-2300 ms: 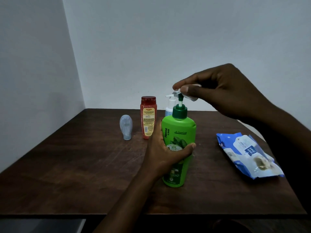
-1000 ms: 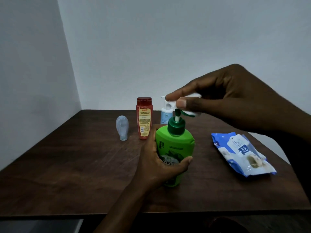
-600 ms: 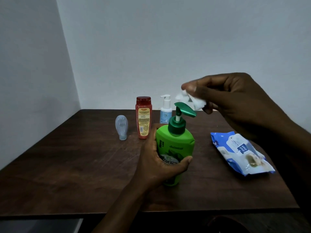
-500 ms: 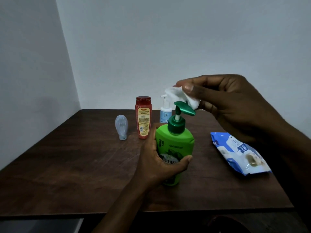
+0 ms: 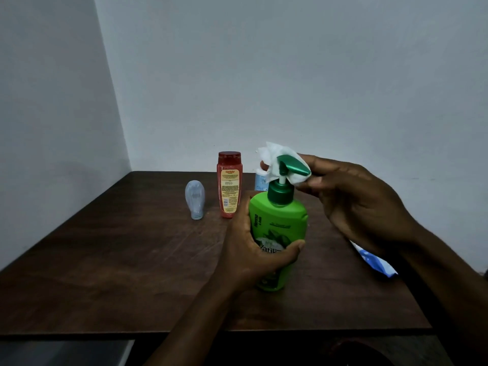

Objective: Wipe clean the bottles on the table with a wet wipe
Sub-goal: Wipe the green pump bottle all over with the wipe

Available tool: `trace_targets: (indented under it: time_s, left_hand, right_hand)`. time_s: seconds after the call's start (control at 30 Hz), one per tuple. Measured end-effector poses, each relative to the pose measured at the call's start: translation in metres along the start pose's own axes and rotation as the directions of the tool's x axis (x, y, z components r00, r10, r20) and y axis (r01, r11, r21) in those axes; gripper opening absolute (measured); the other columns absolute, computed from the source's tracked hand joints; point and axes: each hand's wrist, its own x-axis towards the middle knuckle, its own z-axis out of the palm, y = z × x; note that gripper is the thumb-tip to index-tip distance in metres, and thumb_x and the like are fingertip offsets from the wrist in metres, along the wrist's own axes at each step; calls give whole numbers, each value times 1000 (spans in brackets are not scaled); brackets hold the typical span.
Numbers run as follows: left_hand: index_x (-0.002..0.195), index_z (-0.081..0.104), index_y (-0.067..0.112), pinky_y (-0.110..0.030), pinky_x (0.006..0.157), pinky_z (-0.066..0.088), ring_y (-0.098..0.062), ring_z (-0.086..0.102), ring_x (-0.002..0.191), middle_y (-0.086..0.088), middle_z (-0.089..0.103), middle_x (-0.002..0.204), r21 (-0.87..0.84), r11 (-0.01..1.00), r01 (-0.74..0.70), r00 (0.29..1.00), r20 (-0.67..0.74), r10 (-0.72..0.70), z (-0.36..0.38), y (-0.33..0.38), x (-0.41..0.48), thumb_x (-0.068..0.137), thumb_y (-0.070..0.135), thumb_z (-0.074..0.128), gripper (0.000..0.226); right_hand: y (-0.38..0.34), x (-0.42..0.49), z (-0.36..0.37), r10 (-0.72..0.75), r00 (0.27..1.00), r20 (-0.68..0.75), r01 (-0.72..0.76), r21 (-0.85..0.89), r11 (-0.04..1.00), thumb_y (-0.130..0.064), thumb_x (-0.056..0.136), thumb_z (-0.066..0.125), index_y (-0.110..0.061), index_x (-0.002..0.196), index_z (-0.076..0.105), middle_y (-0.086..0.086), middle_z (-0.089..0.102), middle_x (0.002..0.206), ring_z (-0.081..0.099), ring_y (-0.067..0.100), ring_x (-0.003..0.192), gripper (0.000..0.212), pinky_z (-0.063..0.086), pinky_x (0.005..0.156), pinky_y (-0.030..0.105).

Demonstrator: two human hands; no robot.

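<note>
A green pump bottle point(image 5: 279, 220) stands upright on the dark wooden table point(image 5: 118, 260), and my left hand point(image 5: 253, 252) grips its body from the left. My right hand point(image 5: 353, 202) holds a crumpled white wet wipe point(image 5: 272, 157) behind and around the bottle's dark green pump head point(image 5: 294, 166). Farther back stand a red bottle point(image 5: 229, 184), a small clear bottle point(image 5: 195, 199) resting on its cap, and a blue-labelled pump bottle point(image 5: 260, 182), mostly hidden behind the green one.
A blue and white wet-wipe pack point(image 5: 375, 260) lies on the table at the right, largely hidden by my right forearm. White walls meet in a corner behind the table. The table's front edge runs close below my arms.
My right hand has come down from above the pump head and now wraps the wipe behind and under it. The left hand keeps its grip on the green bottle.
</note>
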Motion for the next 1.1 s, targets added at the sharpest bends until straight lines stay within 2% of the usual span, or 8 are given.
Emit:
trace_targets:
  time_s: [0.07,0.27,0.47,0.6,0.73,0.83,0.97,1.1]
  left_hand:
    - [118,55,9,-23,78,57,-14,69,98,8,67,103,-13,1000,17,1000,0,-17,0,0,0,63,13,92,66]
    - [120,55,9,-25,79,57,-17,69,99,3,67,105,-15,1000,20,1000,2,-20,1,0,2,64,10,92,67]
    - [122,53,15,-27,81,58,-15,69,101,6,67,107,-39,998,46,999,20,-45,0,0,3,66,10,91,67]
    - [121,52,16,-34,82,60,-18,69,103,2,68,110,-57,997,61,998,27,-60,1,0,3,66,16,90,67]
    - [121,52,15,-31,81,59,-17,69,103,3,68,109,-78,995,59,998,26,-57,1,-2,3,66,12,91,67]
    - [122,52,14,-33,81,60,-18,69,103,1,68,110,-81,994,75,996,45,-71,2,-3,5,67,9,91,67]
    - [121,53,17,-31,81,59,-20,70,102,0,68,108,-78,995,60,998,38,-57,1,-7,8,67,8,91,67]
    - [121,53,15,-27,80,58,-16,70,100,-1,69,107,-74,995,73,997,38,-71,0,-6,9,67,6,91,67]
  right_hand:
    - [0,1,-1,-8,1000,-26,9,37,999,0,85,54,-6,129,59,7,67,130,60,17,125,45,48,98,20]
    - [-4,10,3,-89,992,-85,76,-147,986,-6,78,68,-12,118,67,0,76,110,70,12,108,40,53,88,19]
    - [2,14,21,-282,917,-283,192,-306,933,-16,65,84,-17,109,74,4,79,97,75,20,94,46,60,85,34]
    - [12,13,29,-346,863,-369,212,-357,910,-3,74,84,-19,116,72,9,77,91,74,26,91,47,60,87,44]
    - [16,12,29,-289,889,-354,225,-211,951,-12,74,81,-19,134,61,13,76,93,71,19,90,64,59,86,34]
    - [20,13,24,-208,923,-323,207,-38,978,-15,74,72,-20,138,56,12,76,105,71,18,101,66,56,91,30]
    - [29,14,16,-201,915,-350,209,-16,978,-17,74,71,-16,119,69,0,76,111,69,13,110,46,55,89,23]
    - [29,11,7,-223,862,-456,229,-42,972,-14,68,74,-18,94,79,-3,79,93,73,8,91,28,55,78,18]
